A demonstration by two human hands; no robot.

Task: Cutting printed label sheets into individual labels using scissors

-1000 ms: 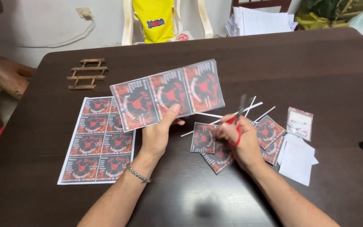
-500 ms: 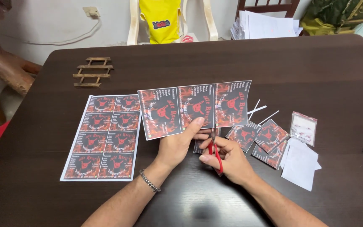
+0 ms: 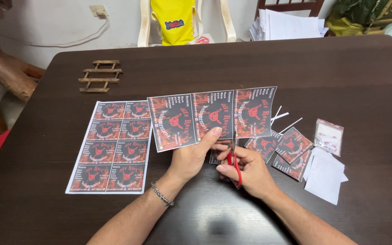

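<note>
My left hand (image 3: 195, 155) pinches the lower edge of a paper strip of three red-and-black printed cards (image 3: 212, 115), holding it up above the dark table (image 3: 205, 68). My right hand (image 3: 246, 171) grips red-handled scissors (image 3: 235, 164), whose blades meet the strip's bottom edge between the middle and right cards. A printed sheet with several of the same cards (image 3: 113, 146) lies flat to the left. Cut single cards (image 3: 282, 146) lie in a loose pile just right of my right hand.
A small wooden trivet (image 3: 100, 76) sits at the back left. White paper offcuts (image 3: 324, 174), thin white strips (image 3: 283, 119) and a small clear bag (image 3: 328, 136) lie at the right. Chairs and a paper stack (image 3: 286, 23) stand behind the table.
The strip has shifted right and lower, nearer to me. My right hand has brought the scissors from the card pile up to the strip's bottom edge.
</note>
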